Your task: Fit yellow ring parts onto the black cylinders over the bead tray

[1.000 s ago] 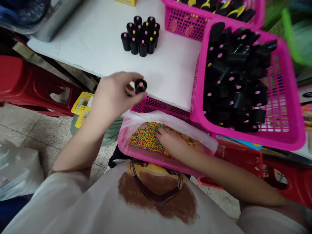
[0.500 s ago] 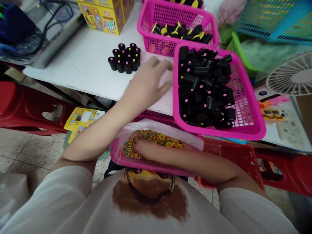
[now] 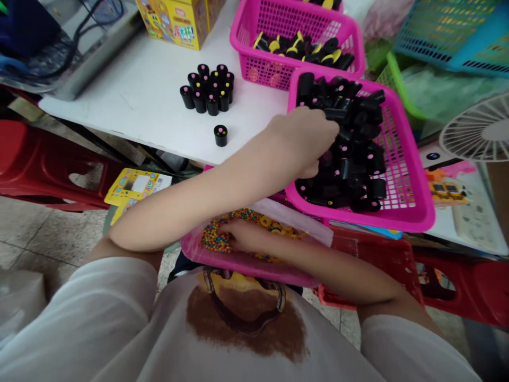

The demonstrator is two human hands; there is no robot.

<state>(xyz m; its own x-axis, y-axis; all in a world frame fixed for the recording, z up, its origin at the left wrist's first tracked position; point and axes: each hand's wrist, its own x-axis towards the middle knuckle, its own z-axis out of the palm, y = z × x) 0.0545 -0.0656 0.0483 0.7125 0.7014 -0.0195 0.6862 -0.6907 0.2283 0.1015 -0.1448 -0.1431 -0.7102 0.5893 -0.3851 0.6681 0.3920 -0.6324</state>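
My left hand (image 3: 304, 140) reaches over the left rim of the front pink basket (image 3: 413, 196), its fingers bent down among black plastic cylinders (image 3: 344, 170) with pink or yellow dots on their ends. The fingertips are hidden, and what they grip cannot be made out. My right hand (image 3: 240, 233) is down in a pink tray (image 3: 254, 268) lined with clear film. Its fingers are bent together at small multicoloured beads (image 3: 214, 239), tips out of sight. Yellow rings (image 3: 274, 225) lie beside them. A single black cylinder (image 3: 220, 136) stands upright on the white table (image 3: 159, 101).
Behind that cylinder, several more black cylinders (image 3: 207, 90) stand grouped. A second pink basket (image 3: 266, 74) at the back holds black and yellow parts. Yellow boxes (image 3: 175, 24) stand at the back left. A white fan (image 3: 483, 124) is at right, red stools (image 3: 27, 164) at left.
My left hand has moved right, from above the table to inside the front basket. The lone black cylinder now shows where the arm covered it. My right hand has risen slightly in the beads.
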